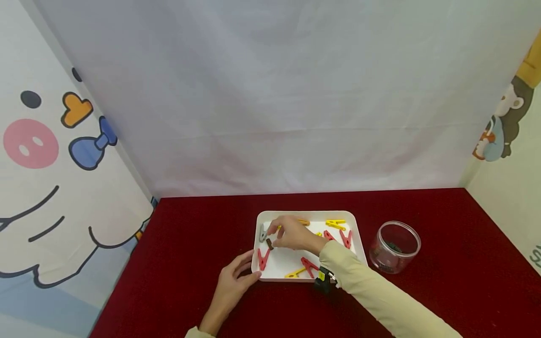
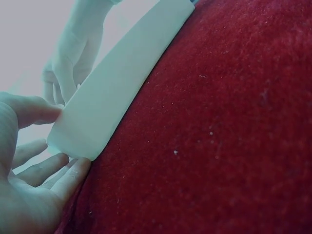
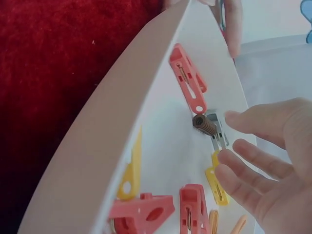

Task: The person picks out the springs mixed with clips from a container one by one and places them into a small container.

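A white tray holds several plastic clothespins and a small brown ribbed, spring-like piece. My left hand touches the tray's near left corner, thumb at the near side and fairly straight fingers along the left side. Over the tray's left part hovers my right hand, fingers spread and nothing between them. Beside its fingertips lie the brown piece, a grey clothespin and a yellow clothespin. A red clothespin lies in the near left corner.
Right of the tray stands a clear round jar with some dark pieces at its bottom. More red and yellow clothespins lie in the tray's right half. The red cloth tabletop meets a white curtain behind.
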The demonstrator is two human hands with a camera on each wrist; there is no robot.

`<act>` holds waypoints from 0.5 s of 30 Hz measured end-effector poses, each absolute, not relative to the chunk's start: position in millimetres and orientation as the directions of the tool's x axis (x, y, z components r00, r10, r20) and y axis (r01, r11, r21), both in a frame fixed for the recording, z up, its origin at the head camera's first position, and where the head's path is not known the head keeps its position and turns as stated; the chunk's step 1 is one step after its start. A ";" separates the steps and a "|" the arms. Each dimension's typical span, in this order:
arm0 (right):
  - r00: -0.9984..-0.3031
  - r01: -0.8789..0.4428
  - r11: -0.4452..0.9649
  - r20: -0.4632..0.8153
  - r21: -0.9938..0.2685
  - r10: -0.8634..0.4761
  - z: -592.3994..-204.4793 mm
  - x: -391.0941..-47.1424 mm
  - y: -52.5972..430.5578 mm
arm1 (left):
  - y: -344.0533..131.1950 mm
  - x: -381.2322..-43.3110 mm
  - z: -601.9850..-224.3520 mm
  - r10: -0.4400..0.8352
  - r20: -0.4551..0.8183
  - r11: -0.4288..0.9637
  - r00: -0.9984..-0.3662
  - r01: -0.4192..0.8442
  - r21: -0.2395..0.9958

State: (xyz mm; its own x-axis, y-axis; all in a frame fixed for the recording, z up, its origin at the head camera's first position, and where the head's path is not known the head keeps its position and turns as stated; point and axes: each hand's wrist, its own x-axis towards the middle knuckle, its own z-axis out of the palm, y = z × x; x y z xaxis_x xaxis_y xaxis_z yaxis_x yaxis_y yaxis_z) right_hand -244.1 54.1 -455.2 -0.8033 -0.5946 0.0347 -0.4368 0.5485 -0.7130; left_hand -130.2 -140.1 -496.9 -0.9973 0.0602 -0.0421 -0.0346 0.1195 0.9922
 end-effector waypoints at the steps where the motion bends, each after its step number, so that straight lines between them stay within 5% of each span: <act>1: -0.799 -0.456 0.551 0.047 -0.699 -0.600 -456.1 -244.6 52.7 | -140.4 -130.3 -497.3 0.063 -0.039 0.119 -0.997 -0.031 0.992; 15: -0.721 -0.589 0.545 0.084 -0.597 -0.688 -464.2 -245.0 35.9 | -142.2 -130.5 -501.5 0.088 -0.007 0.064 -0.996 -0.002 0.998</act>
